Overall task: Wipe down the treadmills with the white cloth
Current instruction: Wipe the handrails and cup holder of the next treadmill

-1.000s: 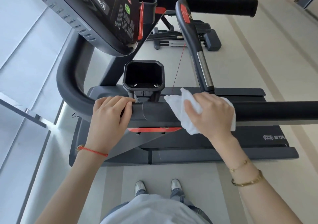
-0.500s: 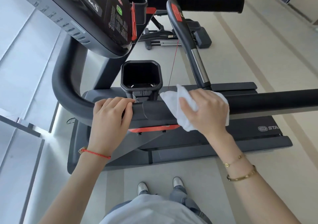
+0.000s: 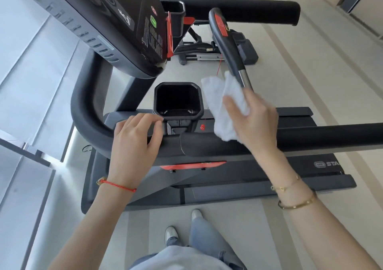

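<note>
From the head view, the left hand (image 3: pixel 134 143) rests with loosely curled fingers on the treadmill (image 3: pixel 228 178) handrail (image 3: pixel 207 145), near the cup holder (image 3: pixel 177 101). The right hand (image 3: pixel 253 122) grips the white cloth (image 3: pixel 223 103) just above the rail, beside the upright handle (image 3: pixel 228 45).

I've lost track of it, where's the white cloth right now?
In the head view, right of centre: the right hand grips the white cloth between the cup holder and the upright handle.

Treadmill deck (image 3: pixel 310 167) reads "STA", cut off at the edge
</note>
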Tool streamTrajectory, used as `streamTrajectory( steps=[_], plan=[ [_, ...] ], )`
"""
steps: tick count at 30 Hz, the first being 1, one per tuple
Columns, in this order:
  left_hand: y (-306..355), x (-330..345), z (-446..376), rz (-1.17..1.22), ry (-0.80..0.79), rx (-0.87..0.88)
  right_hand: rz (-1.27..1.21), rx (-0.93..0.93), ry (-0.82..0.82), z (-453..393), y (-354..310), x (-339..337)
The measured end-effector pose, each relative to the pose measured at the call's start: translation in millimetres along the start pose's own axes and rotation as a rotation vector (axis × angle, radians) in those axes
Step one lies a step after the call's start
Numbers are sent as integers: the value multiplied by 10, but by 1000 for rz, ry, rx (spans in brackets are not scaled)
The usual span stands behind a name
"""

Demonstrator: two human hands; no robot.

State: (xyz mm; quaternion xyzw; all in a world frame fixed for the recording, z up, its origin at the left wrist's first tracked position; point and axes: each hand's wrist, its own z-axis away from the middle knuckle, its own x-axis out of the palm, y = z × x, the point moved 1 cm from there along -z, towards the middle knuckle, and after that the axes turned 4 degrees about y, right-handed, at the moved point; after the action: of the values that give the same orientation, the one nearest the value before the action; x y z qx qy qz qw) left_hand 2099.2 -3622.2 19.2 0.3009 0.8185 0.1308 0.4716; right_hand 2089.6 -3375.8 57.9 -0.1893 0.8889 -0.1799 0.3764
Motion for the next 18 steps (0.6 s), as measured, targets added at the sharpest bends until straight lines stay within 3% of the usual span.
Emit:
streamTrajectory(
  steps=[4,10,18],
  plan=[
    [-17,48,-221,19,25,-59,5,-76,-76,-682,-89,297],
    [-76,136,-452,7,44,-191,73,-348,-698,-954,-219,1160],
    [-98,197,-546,-30,-46,-306,-190,-312,-780,-870,103,1117]
  ],
)
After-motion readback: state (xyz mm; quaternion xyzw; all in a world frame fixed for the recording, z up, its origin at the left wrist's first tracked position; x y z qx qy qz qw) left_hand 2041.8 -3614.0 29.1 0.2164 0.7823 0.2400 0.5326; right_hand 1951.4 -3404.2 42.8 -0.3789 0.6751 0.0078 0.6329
